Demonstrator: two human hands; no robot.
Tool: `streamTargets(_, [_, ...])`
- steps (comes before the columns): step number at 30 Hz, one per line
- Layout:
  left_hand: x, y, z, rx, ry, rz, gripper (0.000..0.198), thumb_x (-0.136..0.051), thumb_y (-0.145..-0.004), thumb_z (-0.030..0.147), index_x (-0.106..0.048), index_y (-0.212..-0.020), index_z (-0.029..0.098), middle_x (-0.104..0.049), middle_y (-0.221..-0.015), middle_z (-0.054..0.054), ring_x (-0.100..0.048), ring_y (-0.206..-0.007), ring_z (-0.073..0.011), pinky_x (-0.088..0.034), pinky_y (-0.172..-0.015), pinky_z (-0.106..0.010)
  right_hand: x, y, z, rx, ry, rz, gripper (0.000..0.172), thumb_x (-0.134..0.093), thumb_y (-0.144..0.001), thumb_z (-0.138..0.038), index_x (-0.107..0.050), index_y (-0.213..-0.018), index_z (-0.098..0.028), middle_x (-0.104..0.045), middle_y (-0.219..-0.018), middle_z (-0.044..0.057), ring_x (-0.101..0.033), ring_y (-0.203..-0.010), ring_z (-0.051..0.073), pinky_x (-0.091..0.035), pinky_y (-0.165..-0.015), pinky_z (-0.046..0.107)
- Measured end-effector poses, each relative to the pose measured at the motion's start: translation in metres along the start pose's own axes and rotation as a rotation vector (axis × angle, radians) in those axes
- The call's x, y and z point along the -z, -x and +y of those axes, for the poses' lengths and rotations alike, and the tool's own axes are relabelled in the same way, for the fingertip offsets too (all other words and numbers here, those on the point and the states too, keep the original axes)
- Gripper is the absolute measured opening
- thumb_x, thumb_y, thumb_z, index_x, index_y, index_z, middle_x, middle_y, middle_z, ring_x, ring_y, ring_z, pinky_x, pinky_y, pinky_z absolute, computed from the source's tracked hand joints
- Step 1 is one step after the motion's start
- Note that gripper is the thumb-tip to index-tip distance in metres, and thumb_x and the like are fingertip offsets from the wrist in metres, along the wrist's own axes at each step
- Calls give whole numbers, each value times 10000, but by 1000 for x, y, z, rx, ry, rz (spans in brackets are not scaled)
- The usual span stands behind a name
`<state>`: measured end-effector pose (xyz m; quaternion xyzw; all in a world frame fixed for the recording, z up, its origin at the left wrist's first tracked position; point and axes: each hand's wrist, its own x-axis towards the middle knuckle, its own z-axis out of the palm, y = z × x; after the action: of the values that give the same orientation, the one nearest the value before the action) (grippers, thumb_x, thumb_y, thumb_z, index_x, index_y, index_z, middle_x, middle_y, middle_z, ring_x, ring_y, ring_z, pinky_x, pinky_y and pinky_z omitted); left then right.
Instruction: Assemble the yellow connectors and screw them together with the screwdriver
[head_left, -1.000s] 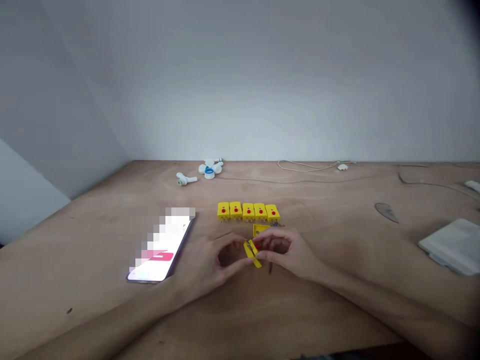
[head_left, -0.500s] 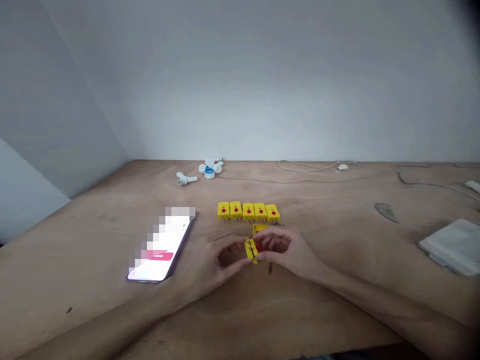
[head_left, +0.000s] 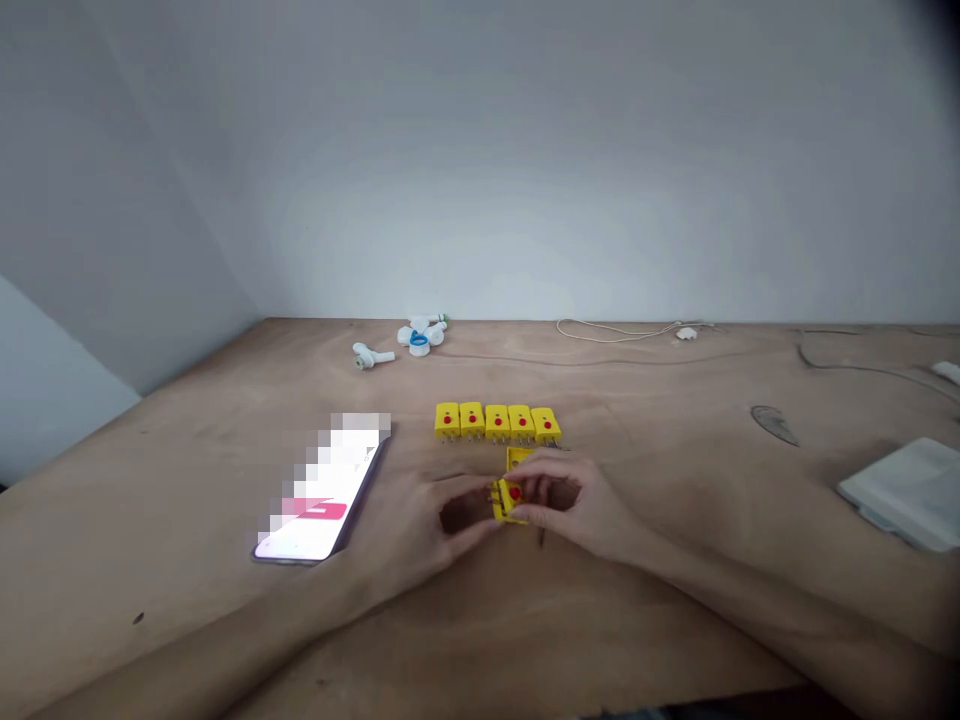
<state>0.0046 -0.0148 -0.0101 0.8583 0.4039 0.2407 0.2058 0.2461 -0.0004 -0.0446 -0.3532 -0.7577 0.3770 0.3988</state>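
Note:
Between my fingers is a yellow plug (head_left: pixel 505 501) with a red button and metal pins that point left. My left hand (head_left: pixel 442 515) pinches its left end with thumb and fingertips. My right hand (head_left: pixel 574 498) grips its right side, thumb below and fingers above. Just behind my right fingers lies an open yellow casing piece (head_left: pixel 517 457), partly hidden by the hand. Farther back, several matching yellow plugs (head_left: pixel 497 423) stand side by side in a row, red buttons up and pins toward me. A thin dark object (head_left: pixel 541 537) shows under my right hand.
A lit phone (head_left: pixel 330 500) lies left of my left hand. White plastic fittings (head_left: pixel 420 338) sit near the wall, with a thin cord (head_left: pixel 622 335) to their right. At the right edge is a whitish plastic box (head_left: pixel 911 490).
The plug has turned in my fingers, so its pins and red button show more clearly. Both hands stay in nearly the same place.

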Motion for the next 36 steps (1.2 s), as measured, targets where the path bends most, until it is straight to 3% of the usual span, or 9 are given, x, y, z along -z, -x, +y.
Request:
streamTargets(7, [7,2,-1,-22,-8,57,221,-631,-774,226,-700,-983,206,-739,-1024,-65,-684,-915,-252,-559,-842,-377,1,1,-7,143,245,-35,219,-780,-866,-308,-776,-1073,-235,-757,-1018,70,-694,-848,222,-581,-728,332])
streamTargets(11, [8,3,1,-67,-44,24,77,-623,-823,257,-651,-865,199,-710,-891,-41,-652,-808,-216,-529,-754,-342,1,2,-9,112,220,-20,206,-738,-905,-314,-759,-1086,-219,-749,-938,64,-679,-773,199,-574,-717,332])
streamTargets(16, [1,2,-1,-90,-96,-62,102,-604,-919,254,-698,-907,216,-710,-870,-17,-658,-807,-197,-505,-748,-315,3,3,-10,48,149,-13,227,-715,-926,-342,-742,-1107,-208,-747,-962,72,-681,-784,194,-582,-735,332])
streamTargets(23, [-2,2,-5,-75,-61,-62,125,-607,-949,239,-728,-919,230,-742,-904,3,-683,-825,-186,-505,-749,-291,6,2,-9,114,221,-46,188,-704,-933,-340,-743,-1078,-227,-738,-915,52,-674,-770,187,-565,-725,326])
streamTargets(36, [0,4,-3,-3,-14,-64,201,-552,-995,240,-752,-996,260,-786,-997,25,-722,-859,-191,-526,-787,-284,6,2,-12,79,212,-57,195,-675,-954,-355,-731,-1076,-213,-732,-916,57,-669,-786,186,-562,-736,317])
